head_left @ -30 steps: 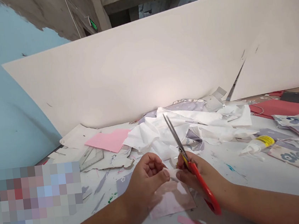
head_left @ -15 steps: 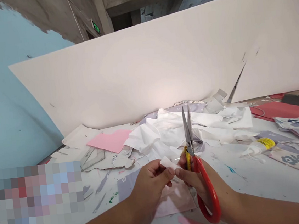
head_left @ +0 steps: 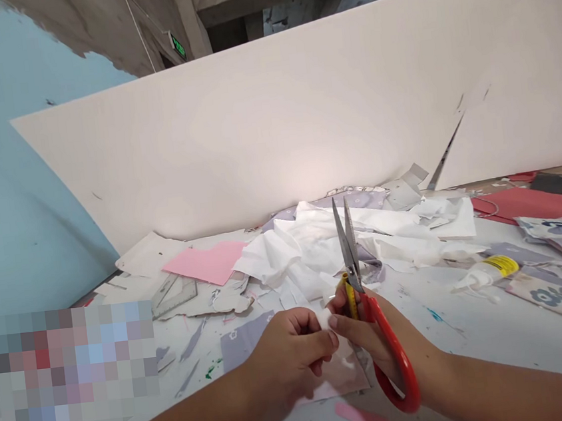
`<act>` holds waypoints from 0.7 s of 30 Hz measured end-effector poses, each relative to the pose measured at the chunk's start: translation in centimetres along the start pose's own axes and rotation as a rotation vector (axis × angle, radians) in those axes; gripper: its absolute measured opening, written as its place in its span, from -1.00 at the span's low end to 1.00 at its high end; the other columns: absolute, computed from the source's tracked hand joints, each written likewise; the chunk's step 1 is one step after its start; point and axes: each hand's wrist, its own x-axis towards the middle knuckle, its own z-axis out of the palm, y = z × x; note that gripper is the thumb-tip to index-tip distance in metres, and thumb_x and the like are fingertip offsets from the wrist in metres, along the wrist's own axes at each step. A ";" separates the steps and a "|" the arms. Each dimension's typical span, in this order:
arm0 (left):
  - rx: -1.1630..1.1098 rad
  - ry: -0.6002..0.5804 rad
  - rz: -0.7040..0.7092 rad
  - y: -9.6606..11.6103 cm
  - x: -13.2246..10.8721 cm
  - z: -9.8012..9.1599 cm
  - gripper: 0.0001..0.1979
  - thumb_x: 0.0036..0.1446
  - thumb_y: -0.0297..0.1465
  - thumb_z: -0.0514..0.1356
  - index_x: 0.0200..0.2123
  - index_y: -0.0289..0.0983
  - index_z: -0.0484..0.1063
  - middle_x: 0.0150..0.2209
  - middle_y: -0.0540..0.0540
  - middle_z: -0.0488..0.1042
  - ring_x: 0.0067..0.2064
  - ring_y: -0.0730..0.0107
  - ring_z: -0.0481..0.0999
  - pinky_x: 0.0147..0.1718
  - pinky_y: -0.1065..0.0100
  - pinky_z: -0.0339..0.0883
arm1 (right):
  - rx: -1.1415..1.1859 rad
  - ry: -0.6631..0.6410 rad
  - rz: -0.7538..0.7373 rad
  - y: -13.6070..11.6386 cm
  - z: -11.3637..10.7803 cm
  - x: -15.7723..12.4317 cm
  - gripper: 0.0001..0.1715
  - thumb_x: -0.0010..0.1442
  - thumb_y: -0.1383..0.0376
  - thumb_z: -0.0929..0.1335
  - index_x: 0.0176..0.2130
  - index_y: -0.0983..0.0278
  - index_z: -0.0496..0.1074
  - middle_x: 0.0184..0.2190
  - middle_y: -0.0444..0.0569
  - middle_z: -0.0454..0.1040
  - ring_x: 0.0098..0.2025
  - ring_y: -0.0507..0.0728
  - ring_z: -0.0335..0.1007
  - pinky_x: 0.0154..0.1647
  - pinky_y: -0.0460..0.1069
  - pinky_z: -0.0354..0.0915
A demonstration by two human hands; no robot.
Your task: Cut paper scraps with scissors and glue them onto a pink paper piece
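Note:
My left hand (head_left: 298, 346) is closed in a pinch on a small white piece of thin paper or cloth (head_left: 325, 321), mostly hidden by the fingers. Close beside it, my right hand (head_left: 361, 329) has its thumb and fingertips at the same piece. That right hand also carries scissors (head_left: 351, 263), blades upward and slightly apart, the red handle looped over the hand. A yellow, dark-marked part (head_left: 351, 297) shows by its fingers; I cannot make out what it is. Below the hands lies a pale pink sheet (head_left: 345, 371).
Crumpled white sheets (head_left: 290, 250) are heaped behind the hands, with pink paper (head_left: 206, 262) to their left. A glue bottle (head_left: 491, 272) with a yellow label and a patterned pouch (head_left: 545, 293) lie at right. A white board (head_left: 277, 130) stands across the back.
My left hand has turned and closed over the white piece, so less of it shows. The scissors' blades have tilted slightly left.

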 end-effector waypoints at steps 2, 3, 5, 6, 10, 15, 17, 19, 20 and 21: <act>-0.033 -0.009 0.003 0.1 -0.2 0.1 -0.81 -0.14 -0.39 0.20 -0.61 -0.24 0.19 -0.71 0.13 0.19 -0.71 0.62 0.04 -0.75 0.51 -0.13 | 0.004 -0.003 -0.015 0.2 0.0 0.1 -0.88 0.00 0.34 0.29 -0.43 0.23 0.19 -0.54 -0.24 0.20 -0.48 0.00 0.11 -0.43 -0.06 0.08; -0.048 -0.013 0.008 0.2 -0.3 0.2 -0.80 -0.14 -0.41 0.20 -0.61 -0.24 0.18 -0.71 0.13 0.17 -0.70 0.63 0.02 -0.74 0.51 -0.14 | 0.015 -0.005 -0.017 0.2 0.0 0.1 -0.89 0.00 0.35 0.29 -0.43 0.23 0.19 -0.54 -0.24 0.19 -0.48 0.00 0.10 -0.43 -0.06 0.08; -0.077 -0.026 0.014 0.4 -0.5 0.3 -0.79 -0.14 -0.43 0.20 -0.61 -0.25 0.16 -0.70 0.15 0.14 -0.69 0.65 0.01 -0.72 0.52 -0.15 | 0.047 -0.002 -0.003 0.3 0.0 0.1 -0.88 0.00 0.35 0.29 -0.42 0.22 0.19 -0.54 -0.25 0.18 -0.48 0.00 0.09 -0.42 -0.06 0.08; -0.088 -0.035 0.020 0.5 -0.5 0.4 -0.79 -0.13 -0.44 0.20 -0.60 -0.25 0.16 -0.69 0.15 0.14 -0.68 0.65 0.01 -0.71 0.52 -0.14 | 0.068 0.001 0.010 0.3 0.0 0.1 -0.88 0.00 0.35 0.29 -0.42 0.22 0.18 -0.54 -0.25 0.18 -0.48 -0.01 0.09 -0.42 -0.07 0.09; -0.038 -0.047 0.035 0.6 -0.4 0.5 -0.82 -0.14 -0.41 0.19 -0.61 -0.26 0.19 -0.67 0.13 0.19 -0.68 0.65 0.06 -0.73 0.53 -0.16 | 0.138 0.012 0.030 0.2 0.1 0.0 -0.84 -0.01 0.34 0.31 -0.42 0.22 0.16 -0.54 -0.25 0.18 -0.49 -0.01 0.08 -0.44 -0.07 0.09; 0.080 -0.079 0.072 0.7 -0.5 0.9 -0.79 -0.06 -0.32 0.15 -0.62 -0.25 0.20 -0.75 0.16 0.10 -0.75 0.65 -0.01 -0.77 0.50 -0.18 | 0.142 0.010 0.026 0.6 0.1 0.0 -0.85 0.01 0.33 0.30 -0.41 0.21 0.17 -0.53 -0.25 0.18 -0.51 -0.02 0.08 -0.44 -0.07 0.10; 0.079 -0.084 0.083 0.8 -0.6 1.0 -0.77 -0.04 -0.32 0.13 -0.62 -0.24 0.17 -0.76 0.17 0.05 -0.72 0.64 -0.02 -0.74 0.50 -0.17 | 0.135 0.014 0.016 0.7 0.2 0.0 -0.87 0.02 0.33 0.30 -0.40 0.21 0.18 -0.53 -0.25 0.18 -0.50 -0.01 0.09 -0.44 -0.07 0.11; 0.119 -0.064 0.099 0.8 -0.7 1.0 -0.77 -0.03 -0.34 0.11 -0.62 -0.24 0.14 -0.75 0.17 0.04 -0.70 0.62 -0.02 -0.71 0.50 -0.16 | 0.120 0.023 -0.004 0.7 0.2 0.0 -0.88 0.03 0.33 0.29 -0.39 0.21 0.19 -0.53 -0.25 0.18 -0.49 -0.01 0.09 -0.42 -0.07 0.11; 0.157 -0.052 0.111 0.8 -0.7 0.9 -0.77 -0.02 -0.34 0.10 -0.63 -0.24 0.13 -0.74 0.16 0.05 -0.68 0.61 -0.01 -0.70 0.49 -0.14 | 0.108 0.031 -0.008 0.7 0.2 0.0 -0.89 0.04 0.33 0.29 -0.39 0.21 0.19 -0.52 -0.25 0.18 -0.48 -0.01 0.09 -0.41 -0.07 0.11; 0.202 -0.038 0.129 0.8 -0.7 0.9 -0.77 -0.02 -0.35 0.09 -0.63 -0.24 0.12 -0.73 0.15 0.07 -0.67 0.60 0.00 -0.69 0.49 -0.12 | 0.096 0.041 -0.009 0.6 0.2 0.0 -0.88 0.03 0.33 0.29 -0.39 0.22 0.19 -0.53 -0.25 0.18 -0.48 -0.01 0.09 -0.41 -0.07 0.10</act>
